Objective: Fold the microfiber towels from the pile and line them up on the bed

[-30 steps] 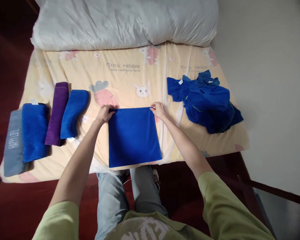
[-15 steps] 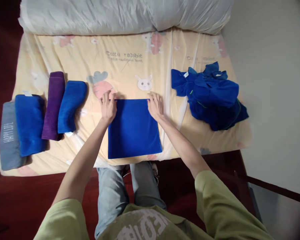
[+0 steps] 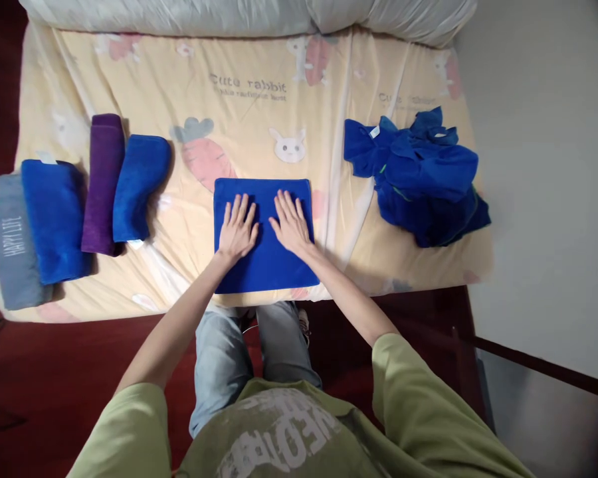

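Observation:
A blue towel (image 3: 269,265), square and smooth, lies flat near the front edge of the bed. On its left half rests my left hand (image 3: 238,229), palm down with fingers spread. My right hand (image 3: 290,222) lies flat on the right half, its fingers also apart. Neither hand grips anything. To the right is a crumpled heap of blue towels (image 3: 428,179) with a small white tag showing. Over on the left lie a rolled blue towel (image 3: 142,186) and a rolled purple towel (image 3: 102,186).
Farther left, a folded blue towel (image 3: 54,222) leans against a grey one (image 3: 17,245) lettered "HAPPY LIFE". The bed (image 3: 259,146) wears a yellow rabbit-print sheet. A rolled pale quilt (image 3: 179,16) spans the back. A white wall (image 3: 538,199) stands on the right.
Both hands have let go of the towel's far corners and moved inward onto its surface, fingers now spread flat. The camera view has shifted slightly.

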Demonstrator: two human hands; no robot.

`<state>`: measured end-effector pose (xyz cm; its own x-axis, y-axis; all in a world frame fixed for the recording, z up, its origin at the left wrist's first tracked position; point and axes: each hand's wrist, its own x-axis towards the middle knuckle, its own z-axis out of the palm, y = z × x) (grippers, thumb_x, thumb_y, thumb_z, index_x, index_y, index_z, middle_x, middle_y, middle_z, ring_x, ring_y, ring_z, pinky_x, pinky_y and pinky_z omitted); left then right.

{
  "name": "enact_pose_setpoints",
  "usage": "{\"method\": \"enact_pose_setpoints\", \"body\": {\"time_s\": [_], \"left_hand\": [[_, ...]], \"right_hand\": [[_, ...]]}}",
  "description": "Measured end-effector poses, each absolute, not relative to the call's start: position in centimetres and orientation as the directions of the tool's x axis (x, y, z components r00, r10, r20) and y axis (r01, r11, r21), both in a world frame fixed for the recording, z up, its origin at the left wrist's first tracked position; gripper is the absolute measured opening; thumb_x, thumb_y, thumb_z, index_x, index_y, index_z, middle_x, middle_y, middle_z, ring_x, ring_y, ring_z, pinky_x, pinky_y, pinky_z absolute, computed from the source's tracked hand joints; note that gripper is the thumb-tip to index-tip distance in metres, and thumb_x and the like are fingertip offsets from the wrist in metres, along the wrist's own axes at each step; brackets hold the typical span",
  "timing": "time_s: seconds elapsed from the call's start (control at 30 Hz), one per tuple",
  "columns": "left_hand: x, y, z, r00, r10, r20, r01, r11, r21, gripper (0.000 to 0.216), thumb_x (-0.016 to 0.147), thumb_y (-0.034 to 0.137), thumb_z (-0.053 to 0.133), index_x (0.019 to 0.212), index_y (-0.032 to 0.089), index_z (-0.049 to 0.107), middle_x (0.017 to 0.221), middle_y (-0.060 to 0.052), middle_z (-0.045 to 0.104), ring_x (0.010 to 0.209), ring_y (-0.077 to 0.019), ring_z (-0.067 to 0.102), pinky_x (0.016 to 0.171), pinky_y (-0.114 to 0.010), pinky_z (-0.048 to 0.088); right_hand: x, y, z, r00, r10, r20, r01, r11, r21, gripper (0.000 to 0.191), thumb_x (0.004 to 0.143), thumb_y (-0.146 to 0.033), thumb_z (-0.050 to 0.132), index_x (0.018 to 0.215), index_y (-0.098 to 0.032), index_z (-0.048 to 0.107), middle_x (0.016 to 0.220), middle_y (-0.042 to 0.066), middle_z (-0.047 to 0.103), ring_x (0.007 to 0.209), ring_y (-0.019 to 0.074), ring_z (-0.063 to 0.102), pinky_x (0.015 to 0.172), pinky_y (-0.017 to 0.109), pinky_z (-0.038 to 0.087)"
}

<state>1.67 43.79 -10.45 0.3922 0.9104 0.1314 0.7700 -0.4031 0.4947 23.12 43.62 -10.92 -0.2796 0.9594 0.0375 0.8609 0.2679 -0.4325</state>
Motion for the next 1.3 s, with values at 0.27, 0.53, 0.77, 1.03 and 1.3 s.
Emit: {"method": "enact_pose_setpoints", "body": {"time_s": [0.27, 0.53, 0.77, 1.03, 1.3], "left_hand": [[0.0, 32.7, -11.0, 0.392, 0.916, 0.089, 0.807, -0.389, 0.445, 0.065, 0.105, 0.039, 0.036, 0.165, 0.013, 0.031, 0.173, -0.013, 0.017, 0.162, -0.0292, 0.012, 0.132, -0.055, 0.013], [-2.5, 29.1, -11.1, 0.567, 0.821, 0.071, 0.756, -0.552, 0.351, 0.066, 0.106, 0.045, 0.037, 0.164, 0.012, 0.034, 0.173, -0.013, 0.018, 0.162, -0.0283, 0.012, 0.133, -0.053, 0.014], [-7.9, 26.6, -11.6, 0.633, 0.773, 0.042, 0.718, -0.606, 0.343, 0.055, 0.105, 0.027, 0.036, 0.158, 0.015, 0.046, 0.165, -0.013, 0.04, 0.157, -0.0253, 0.031, 0.131, -0.049, 0.027], [-6.0, 27.5, -11.8, 0.542, 0.84, 0.031, 0.794, -0.524, 0.308, 0.055, 0.098, 0.009, 0.034, 0.149, 0.01, 0.056, 0.158, -0.018, 0.048, 0.153, -0.0301, 0.038, 0.128, -0.052, 0.034], [-9.2, 23.7, -12.0, 0.567, 0.821, 0.066, 0.712, -0.529, 0.463, 0.058, 0.095, 0.009, 0.036, 0.149, 0.014, 0.058, 0.156, -0.013, 0.053, 0.149, -0.0257, 0.046, 0.126, -0.049, 0.038]], "right_hand": [[25.5, 33.7, -10.0, -0.262, 0.965, -0.012, 0.877, 0.233, -0.421, 0.067, 0.109, -0.038, 0.035, 0.168, -0.01, 0.019, 0.174, 0.014, 0.02, 0.164, 0.0279, 0.012, 0.134, 0.055, 0.011], [28.3, 27.2, -10.6, -0.448, 0.894, 0.017, 0.836, 0.425, -0.346, 0.071, 0.107, -0.04, 0.045, 0.168, -0.014, 0.019, 0.173, 0.01, 0.022, 0.162, 0.0261, 0.019, 0.134, 0.052, 0.017], [31.4, 23.9, -11.1, -0.503, 0.845, 0.18, 0.765, 0.532, -0.362, 0.048, 0.103, -0.026, 0.052, 0.15, -0.015, 0.057, 0.155, 0.011, 0.054, 0.151, 0.0255, 0.045, 0.13, 0.05, 0.034], [29.0, 24.7, -11.9, -0.354, 0.928, 0.118, 0.853, 0.372, -0.365, 0.057, 0.086, 0.005, 0.052, 0.138, -0.011, 0.068, 0.147, 0.015, 0.061, 0.145, 0.0271, 0.053, 0.125, 0.05, 0.042], [30.7, 20.9, -12.7, -0.299, 0.94, 0.165, 0.75, 0.338, -0.569, 0.059, 0.083, 0.007, 0.046, 0.13, -0.016, 0.074, 0.139, 0.01, 0.069, 0.136, 0.0236, 0.063, 0.121, 0.046, 0.048]]}}
